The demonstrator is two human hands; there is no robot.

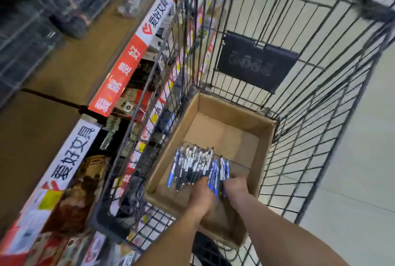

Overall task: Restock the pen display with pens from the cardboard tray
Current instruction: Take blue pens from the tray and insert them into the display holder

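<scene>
A brown cardboard tray (265, 137) lies in the bottom of a black wire cart. Inside it, near the front, is a fanned bundle of blue, black and white pens (196, 165). My left hand (202, 196) grips the bundle from below at its left part. My right hand (236, 185) holds the right part, where the blue pens sit. Both hands are close together inside the tray. The pen display (147, 86) is on the shelving to the left, blurred and seen through the cart's wire side.
The wire cart (299, 116) walls surround the tray on all sides. A red and white shelf header with printed characters (128, 56) runs along the left. A dark sign (256, 62) hangs on the cart's far wall. Pale floor lies to the right.
</scene>
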